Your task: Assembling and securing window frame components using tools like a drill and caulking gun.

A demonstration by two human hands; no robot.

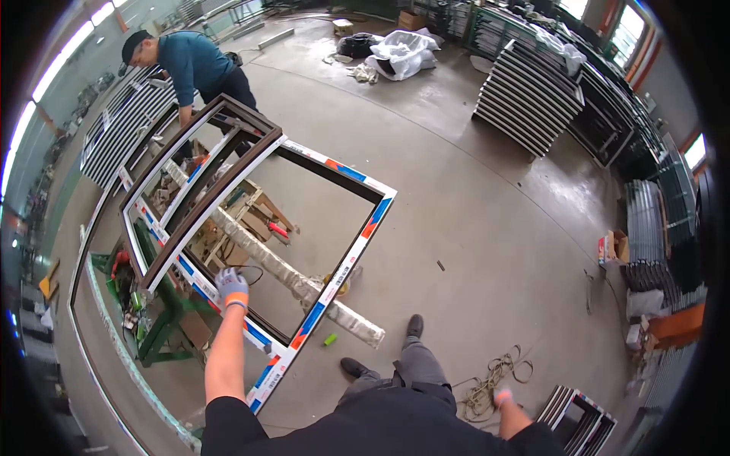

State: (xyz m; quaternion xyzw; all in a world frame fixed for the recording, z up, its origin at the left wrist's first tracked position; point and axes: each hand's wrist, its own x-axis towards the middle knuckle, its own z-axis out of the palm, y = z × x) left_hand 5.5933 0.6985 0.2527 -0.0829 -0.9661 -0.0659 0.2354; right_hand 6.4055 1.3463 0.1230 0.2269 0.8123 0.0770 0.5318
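The left hand (232,287), in a grey glove with an orange cuff, touches the left bar of the white frame (334,283), its fingers close together and slightly bent at the inner edge; whether they grip it I cannot tell. The right hand (503,395) hangs near the rope (480,393) at near right, too blurred to show how far its fingers are open. The frame lies at centre-left over the wrapped beam (262,251), and the brown frame (207,199) overlaps its far left part. Blue, orange-red and white printed film covers the white bars, the lettering small. At far right of the person (201,72), a white bag (399,55) sits beside a black bag (357,45); a carton (614,247) stands at right, contents unclear
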